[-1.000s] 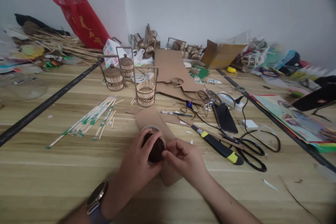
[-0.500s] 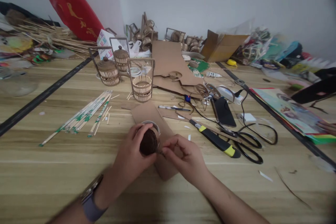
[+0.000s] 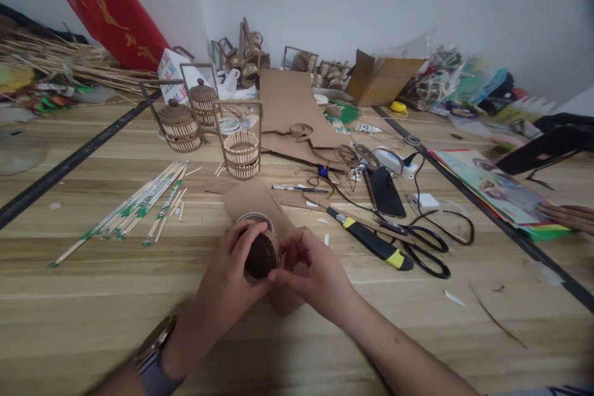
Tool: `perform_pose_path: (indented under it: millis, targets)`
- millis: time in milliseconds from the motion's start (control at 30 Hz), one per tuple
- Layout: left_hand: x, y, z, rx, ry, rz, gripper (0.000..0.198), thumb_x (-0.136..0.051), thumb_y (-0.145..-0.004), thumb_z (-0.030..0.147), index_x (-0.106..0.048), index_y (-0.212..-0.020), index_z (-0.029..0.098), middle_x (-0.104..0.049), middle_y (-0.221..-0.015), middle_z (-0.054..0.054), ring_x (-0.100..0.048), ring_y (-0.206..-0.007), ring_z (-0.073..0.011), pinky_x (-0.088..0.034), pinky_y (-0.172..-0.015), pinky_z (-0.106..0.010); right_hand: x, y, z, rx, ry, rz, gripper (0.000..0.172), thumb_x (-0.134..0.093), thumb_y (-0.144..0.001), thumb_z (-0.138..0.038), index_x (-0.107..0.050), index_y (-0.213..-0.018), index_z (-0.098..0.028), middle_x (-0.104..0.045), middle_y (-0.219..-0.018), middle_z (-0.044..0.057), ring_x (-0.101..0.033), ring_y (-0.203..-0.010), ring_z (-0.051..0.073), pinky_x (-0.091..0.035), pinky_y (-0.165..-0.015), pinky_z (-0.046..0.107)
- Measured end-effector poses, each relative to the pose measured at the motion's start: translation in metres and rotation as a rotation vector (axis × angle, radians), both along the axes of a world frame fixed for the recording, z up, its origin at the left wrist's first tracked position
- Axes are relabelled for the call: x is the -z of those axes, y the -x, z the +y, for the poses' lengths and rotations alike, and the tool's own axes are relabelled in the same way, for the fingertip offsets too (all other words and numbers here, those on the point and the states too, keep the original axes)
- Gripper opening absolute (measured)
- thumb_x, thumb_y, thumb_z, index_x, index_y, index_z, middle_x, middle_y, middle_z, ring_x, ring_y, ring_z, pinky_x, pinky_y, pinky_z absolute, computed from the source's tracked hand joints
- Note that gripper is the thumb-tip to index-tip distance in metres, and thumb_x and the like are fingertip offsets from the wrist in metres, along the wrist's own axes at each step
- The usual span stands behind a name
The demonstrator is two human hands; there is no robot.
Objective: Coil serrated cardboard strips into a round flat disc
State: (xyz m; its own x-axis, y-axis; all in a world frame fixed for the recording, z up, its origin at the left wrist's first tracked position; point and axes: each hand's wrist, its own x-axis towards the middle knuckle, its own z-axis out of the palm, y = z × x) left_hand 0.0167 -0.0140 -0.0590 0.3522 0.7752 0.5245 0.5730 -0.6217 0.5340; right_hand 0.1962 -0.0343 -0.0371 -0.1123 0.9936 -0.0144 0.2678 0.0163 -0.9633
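Note:
My left hand [image 3: 227,266] curls around a small dark-brown round piece [image 3: 261,255], hollow or ringed, held over a cardboard strip [image 3: 245,195]. A pale ring [image 3: 254,216] shows just behind it. At the piece's right edge, my right hand [image 3: 315,269] is closed, its thumb touching the rim; what lies between those fingers is hidden. Beyond the hands stands a small open bucket [image 3: 241,151] of short sticks with a tall brown handle. Two lidded buckets, one nearer [image 3: 179,127] and one farther [image 3: 203,99], stand to its left.
Packaged sticks [image 3: 139,204] lie on the left. To the right are a pen [image 3: 299,189], a utility knife [image 3: 375,242], scissors [image 3: 424,247], a phone [image 3: 385,190] and cables. Cardboard sheets [image 3: 288,99] lie behind. Another person's hand [image 3: 568,216] rests by papers at far right.
My right hand has closed in on the brown piece, its thumb now on the rim. The whole view has shifted slightly, and the other person's hand shows more.

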Motion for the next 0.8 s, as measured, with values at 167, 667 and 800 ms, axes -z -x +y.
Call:
perform_pose_path:
  millis: [167,667,800]
  targets:
    - [0.004,-0.001,-0.001,-0.003,-0.004,0.05,0.07,-0.067,-0.075,0.008,-0.038,-0.137,0.023,-0.048,-0.132,-0.015,-0.052,-0.125,-0.0317,-0.049,-0.104,-0.049,0.0,0.004,-0.001,0.026,-0.001,-0.029,0.032,-0.075,-0.07,-0.013,-0.056,-0.094,-0.023,-0.063,-0.078,-0.004,-0.061,-0.073,0.015,-0.048,-0.068,0.028]
    - [0.003,0.008,0.003,0.176,0.208,0.072,0.075,-0.062,-0.091,0.036,-0.019,-0.153,0.025,-0.041,-0.15,-0.02,-0.043,-0.14,-0.0361,-0.044,-0.109,-0.057,-0.004,-0.002,0.002,0.046,-0.066,-0.108,0.04,-0.075,-0.074,-0.016,-0.06,-0.111,-0.021,-0.067,-0.081,-0.002,-0.066,-0.08,0.017,-0.05,-0.077,0.03]
    - [0.0,0.003,0.001,0.122,0.19,0.033,0.072,-0.064,-0.086,0.023,-0.028,-0.148,0.024,-0.049,-0.145,-0.017,-0.049,-0.135,-0.0335,-0.046,-0.108,-0.054,-0.003,-0.003,0.0,0.037,-0.1,-0.087,0.04,-0.077,-0.075,-0.02,-0.062,-0.112,-0.022,-0.068,-0.082,-0.002,-0.067,-0.079,0.018,-0.05,-0.076,0.029]
